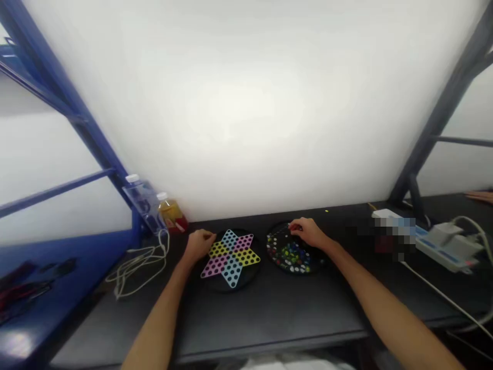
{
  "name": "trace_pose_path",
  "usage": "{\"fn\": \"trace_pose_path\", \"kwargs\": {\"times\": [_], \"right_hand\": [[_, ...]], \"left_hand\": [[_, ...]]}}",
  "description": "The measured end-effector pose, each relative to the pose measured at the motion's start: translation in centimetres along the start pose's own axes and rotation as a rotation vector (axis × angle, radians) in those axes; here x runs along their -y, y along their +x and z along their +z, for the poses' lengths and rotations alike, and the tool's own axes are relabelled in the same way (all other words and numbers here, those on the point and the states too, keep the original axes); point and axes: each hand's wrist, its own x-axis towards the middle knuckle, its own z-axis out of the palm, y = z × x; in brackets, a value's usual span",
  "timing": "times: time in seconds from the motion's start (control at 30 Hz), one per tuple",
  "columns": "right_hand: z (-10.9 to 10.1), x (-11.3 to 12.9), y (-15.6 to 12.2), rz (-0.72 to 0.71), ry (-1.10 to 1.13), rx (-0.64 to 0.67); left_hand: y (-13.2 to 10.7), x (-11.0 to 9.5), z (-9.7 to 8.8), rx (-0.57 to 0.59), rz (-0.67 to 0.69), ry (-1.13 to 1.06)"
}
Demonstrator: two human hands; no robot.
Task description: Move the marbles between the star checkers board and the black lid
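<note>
A Chinese checkers board (232,257), round and black with a star of pink, yellow and light blue points full of dark holes, lies on the dark table. At its upper left rim is my left hand (199,243), fingers curled together against the edge. To the right sits a round black tray (275,264) scattered with small coloured marbles (295,257), densest near its lower middle. Over the tray's upper right part hovers my right hand (308,232), fingertips bent inward and close together. Whatever may be between those fingertips is too small to make out.
Coiled white cable (140,270) lies left of the board, near a bottle of amber liquid (170,213) and a clear plastic holder (144,203). A white power strip (427,241) with plugs is at the right. Blue frame posts (82,121) flank the white wall.
</note>
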Motion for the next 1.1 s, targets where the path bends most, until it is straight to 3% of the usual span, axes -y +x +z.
{"fn": "trace_pose_path", "kwargs": {"times": [0.17, 0.3, 0.4, 0.53, 0.6, 0.7, 1.1], "right_hand": [[0.0, 0.2, -0.1, 0.053, -0.017, -0.001], [-1.3, -0.5, 0.1, 0.067, -0.004, -0.116], [-2.8, -2.8, -0.2, 0.107, -0.07, -0.207], [-3.8, -7.3, -1.6, 0.039, -0.235, -0.131], [-3.8, -9.3, -2.5, 0.001, -0.287, -0.108], [-3.3, -11.1, -3.5, 0.013, -0.335, -0.087], [-2.9, -10.9, -3.8, 0.054, -0.357, -0.094]], "left_hand": [[-0.2, 0.0, 0.6, 0.003, 0.017, -0.011], [-0.3, 0.4, 0.9, 0.014, 0.062, -0.072], [0.2, 1.0, 0.6, 0.045, 0.082, -0.12], [1.5, 3.0, 0.0, -0.023, 0.087, -0.007], [1.8, 4.4, 0.1, 0.008, 0.121, 0.079], [1.7, 6.0, 0.8, -0.025, 0.148, 0.18], [1.6, 7.8, 2.1, -0.001, 0.184, 0.209]]}}
